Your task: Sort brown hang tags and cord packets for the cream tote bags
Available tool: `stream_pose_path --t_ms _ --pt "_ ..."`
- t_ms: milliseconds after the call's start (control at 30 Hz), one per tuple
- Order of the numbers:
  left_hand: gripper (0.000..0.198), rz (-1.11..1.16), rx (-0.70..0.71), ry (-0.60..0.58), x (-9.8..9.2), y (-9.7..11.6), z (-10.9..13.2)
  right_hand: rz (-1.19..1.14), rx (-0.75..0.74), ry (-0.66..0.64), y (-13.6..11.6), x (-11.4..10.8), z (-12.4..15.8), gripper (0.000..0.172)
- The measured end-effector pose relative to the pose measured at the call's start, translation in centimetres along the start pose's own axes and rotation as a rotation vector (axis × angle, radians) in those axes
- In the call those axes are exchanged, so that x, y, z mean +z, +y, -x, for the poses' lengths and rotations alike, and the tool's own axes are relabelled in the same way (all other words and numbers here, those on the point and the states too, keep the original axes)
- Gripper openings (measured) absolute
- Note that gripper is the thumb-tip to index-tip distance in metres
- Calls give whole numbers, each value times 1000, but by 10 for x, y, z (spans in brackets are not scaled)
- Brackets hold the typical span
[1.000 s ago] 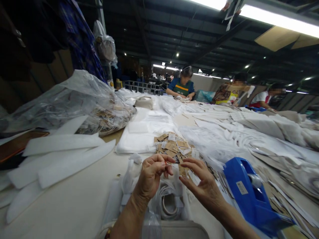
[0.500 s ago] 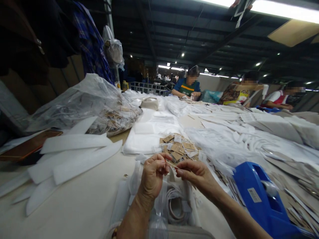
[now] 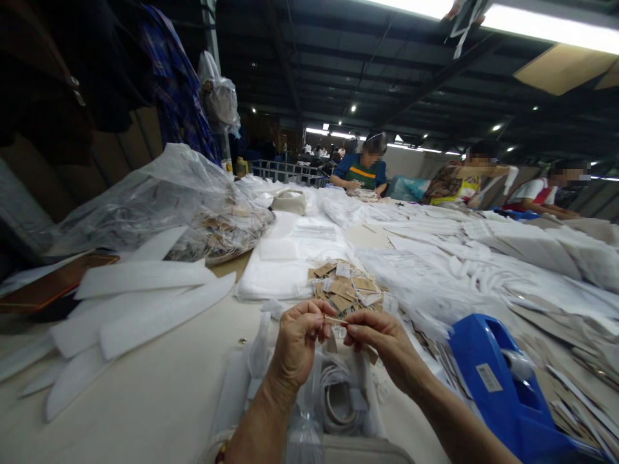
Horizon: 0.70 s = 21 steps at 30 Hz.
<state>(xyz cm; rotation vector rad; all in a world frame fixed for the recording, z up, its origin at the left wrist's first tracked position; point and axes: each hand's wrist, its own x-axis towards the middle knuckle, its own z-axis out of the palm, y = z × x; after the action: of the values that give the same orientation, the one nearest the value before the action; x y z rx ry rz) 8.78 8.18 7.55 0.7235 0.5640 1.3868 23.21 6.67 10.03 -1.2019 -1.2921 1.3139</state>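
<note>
White foam strips [image 3: 145, 303] are laid at the near left of the table [image 3: 159, 386]. At the near middle, a thin strand [image 3: 334, 319] is pinched between thumb and forefinger by the left hand [image 3: 294, 345] and the right hand [image 3: 382, 345], above a clear bag [image 3: 333, 399]. Brown tags [image 3: 345, 287] are piled just beyond. A blue tape dispenser [image 3: 503, 386] is set at the near right.

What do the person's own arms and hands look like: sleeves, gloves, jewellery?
No sleeves are in view; both arms are bare down to the frame's lower edge. The left hand and right hand are ungloved, with no rings visible. A bracelet with yellowish beads shows at the left wrist, partly cut off.
</note>
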Motion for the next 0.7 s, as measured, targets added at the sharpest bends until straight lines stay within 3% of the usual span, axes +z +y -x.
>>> stream_pose_path --t_ms 333,467,700 --pt "10 -119 -31 -60 1 -4 3 -5 59 144 4 0 -2 20" --pt "12 -178 -41 -65 0 -7 2 165 45 172 5 2 -2 25" --pt "21 -531 -22 14 -1 -9 -3 460 -72 231 15 -5 -9 23"
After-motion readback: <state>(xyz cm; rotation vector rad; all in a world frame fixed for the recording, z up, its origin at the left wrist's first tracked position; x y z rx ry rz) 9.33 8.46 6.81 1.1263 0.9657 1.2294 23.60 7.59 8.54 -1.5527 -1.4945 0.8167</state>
